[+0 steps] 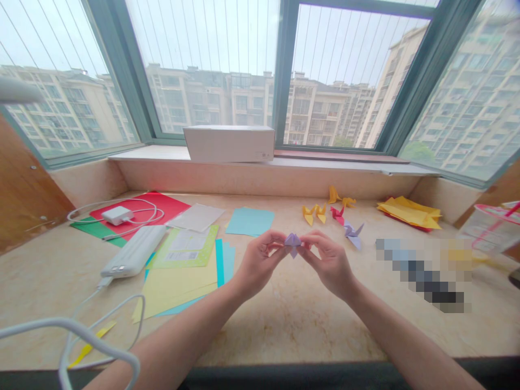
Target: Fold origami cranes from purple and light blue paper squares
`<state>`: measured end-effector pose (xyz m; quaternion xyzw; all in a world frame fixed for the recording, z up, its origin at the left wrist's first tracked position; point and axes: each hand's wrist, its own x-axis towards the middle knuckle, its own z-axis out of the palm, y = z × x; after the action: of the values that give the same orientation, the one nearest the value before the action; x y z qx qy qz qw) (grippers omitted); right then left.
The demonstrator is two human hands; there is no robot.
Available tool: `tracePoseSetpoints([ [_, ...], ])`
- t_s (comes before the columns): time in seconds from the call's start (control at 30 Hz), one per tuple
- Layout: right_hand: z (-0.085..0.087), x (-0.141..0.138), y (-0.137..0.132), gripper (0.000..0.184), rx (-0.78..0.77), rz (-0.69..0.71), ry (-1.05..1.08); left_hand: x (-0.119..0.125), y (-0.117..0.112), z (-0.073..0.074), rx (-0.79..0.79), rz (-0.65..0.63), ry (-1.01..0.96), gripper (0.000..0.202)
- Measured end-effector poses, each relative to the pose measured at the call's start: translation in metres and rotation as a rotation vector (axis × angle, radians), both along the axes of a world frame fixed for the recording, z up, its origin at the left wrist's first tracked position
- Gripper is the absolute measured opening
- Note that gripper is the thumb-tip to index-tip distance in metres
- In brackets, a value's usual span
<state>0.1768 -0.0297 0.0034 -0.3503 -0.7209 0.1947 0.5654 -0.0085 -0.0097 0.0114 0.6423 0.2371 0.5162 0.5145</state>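
Both my hands are raised over the middle of the marble counter (292, 319), pinching a small folded lilac paper piece (293, 242) between them. My left hand (260, 260) grips its left side with thumb and fingers closed. On the other side my right hand (327, 261) pinches it the same way. Behind the hands stand finished paper cranes: yellow ones (314, 213), a red one (337, 215) and a lilac one (353, 233).
Coloured paper sheets (182, 281) lie at the left, with a light blue sheet (250, 221), a white power bank (134, 250), a charger (117, 215) and cables. Yellow sheets (408, 211) lie at the right; a white box (229, 143) sits on the windowsill.
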Motion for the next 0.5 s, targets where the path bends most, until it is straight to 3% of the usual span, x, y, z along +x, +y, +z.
tracePoseSetpoints([
  [0.23,0.0051,0.0008,-0.0019,0.017,0.18,-0.027,-0.105,0.0018,0.0034,-0.0091,-0.015,0.097,0.074,0.029],
  [0.5,0.005,0.0076,0.0026,0.012,0.115,0.018,-0.16,0.0011,0.0049,-0.0088,0.077,0.077,0.016,0.022],
])
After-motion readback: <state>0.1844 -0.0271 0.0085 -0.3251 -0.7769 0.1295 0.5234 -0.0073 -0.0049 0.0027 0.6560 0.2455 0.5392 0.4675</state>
